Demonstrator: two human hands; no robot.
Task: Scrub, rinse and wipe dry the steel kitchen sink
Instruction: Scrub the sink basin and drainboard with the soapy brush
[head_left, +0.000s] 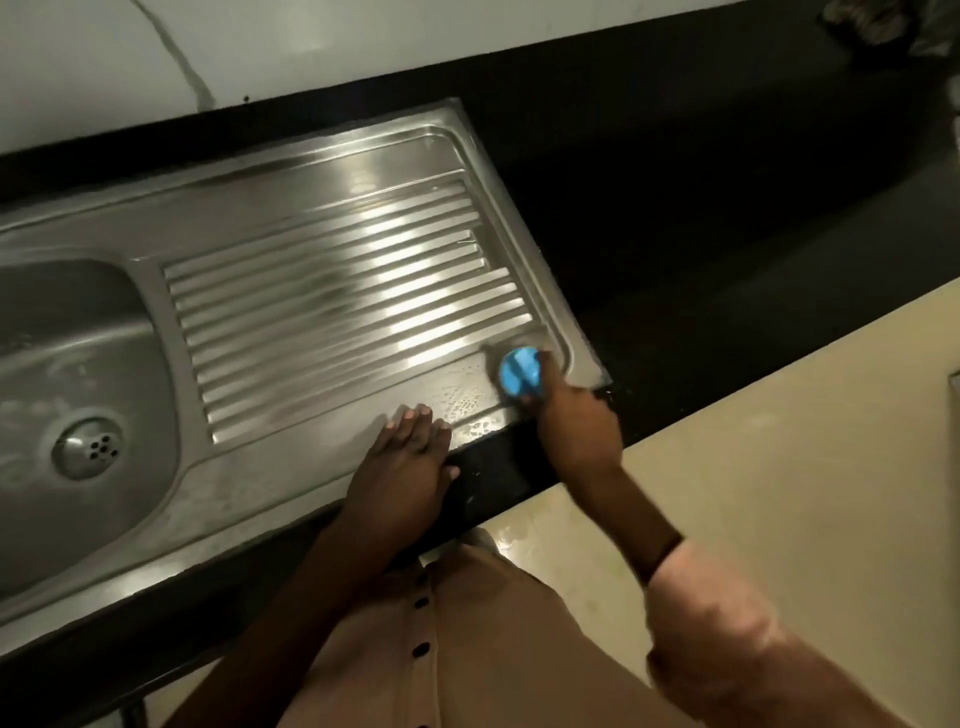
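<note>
My right hand (563, 415) grips the round blue plastic scrubber (521, 371) by its raised handle; it looks light, stiff and soapy-slick. My left hand (410, 452) lies flat, fingers straight, just left on the fixed steel kitchen sink (322, 291). The basin, well left, looks wet.

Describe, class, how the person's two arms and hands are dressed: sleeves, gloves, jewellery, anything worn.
Both hands are bare: no gloves, and no rings or watch that can be seen on the left hand or the right hand. The right arm wears a pale pink sleeve pushed up past the wrist, leaving the forearm uncovered. The left forearm is uncovered as far as the picture shows; no sleeve is visible on it.
</note>
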